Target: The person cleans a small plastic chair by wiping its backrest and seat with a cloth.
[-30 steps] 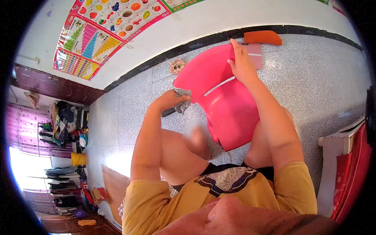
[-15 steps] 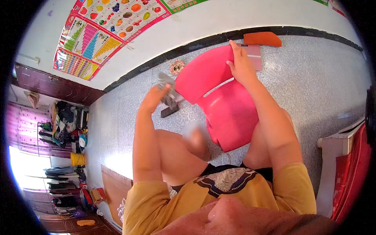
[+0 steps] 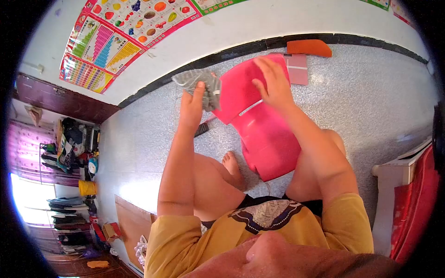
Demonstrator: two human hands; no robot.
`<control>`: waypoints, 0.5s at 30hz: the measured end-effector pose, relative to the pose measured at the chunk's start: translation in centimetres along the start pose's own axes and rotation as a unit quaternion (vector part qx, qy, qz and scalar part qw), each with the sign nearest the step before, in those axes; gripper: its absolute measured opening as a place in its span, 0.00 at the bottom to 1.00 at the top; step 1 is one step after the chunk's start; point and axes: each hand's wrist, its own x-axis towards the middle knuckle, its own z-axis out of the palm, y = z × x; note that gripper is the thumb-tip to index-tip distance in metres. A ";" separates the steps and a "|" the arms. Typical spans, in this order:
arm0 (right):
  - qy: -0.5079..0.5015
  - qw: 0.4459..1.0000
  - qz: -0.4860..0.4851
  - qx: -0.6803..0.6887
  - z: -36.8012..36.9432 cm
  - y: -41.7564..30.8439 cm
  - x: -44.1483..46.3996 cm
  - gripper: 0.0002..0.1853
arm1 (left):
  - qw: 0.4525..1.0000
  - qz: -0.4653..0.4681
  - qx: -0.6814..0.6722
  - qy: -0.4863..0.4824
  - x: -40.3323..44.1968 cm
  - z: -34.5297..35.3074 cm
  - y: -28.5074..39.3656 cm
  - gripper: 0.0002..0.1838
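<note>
So there's one hot-pink, smooth chair shell (image 3: 271, 139) here, and it's sitting between the person's two bare legs, with one narrow slot showing between its two wide panels. Two hands are working around it. The left hand (image 3: 191, 105) is gripping one crumpled grey cloth with pale stripes (image 3: 204, 81), thumb pressing on top, and the cloth is hanging right by the left edge of the chair's upper panel. The right hand (image 3: 275, 86) is staying empty-handed, fingers loosely spread over that same panel; can't tell whether it's actually touching.

Down on the grey speckled floor (image 3: 352, 102) I'm counting one black-bristled brush (image 3: 202, 129), lying below the cloth and partly hidden, plus one bare foot (image 3: 230, 162) poking out near the chair. Beyond the chair's far edge, one flat pale-pink square slab (image 3: 297, 69) is lying on the floor, and one orange wedge-shaped piece (image 3: 309, 47) is resting beside it along the one black skirting strip (image 3: 222, 58). Up on the wall, one pink-bordered fruit chart (image 3: 134, 28) is showing. Off to the left, one yellow bucket (image 3: 87, 187) is standing near piles of clothes.
</note>
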 end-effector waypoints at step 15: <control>0.095 0.986 0.138 -0.025 -0.9 1.6 1.4 0.29 | 0.971 0.080 0.225 0.013 0.6 -0.8 0.2 0.16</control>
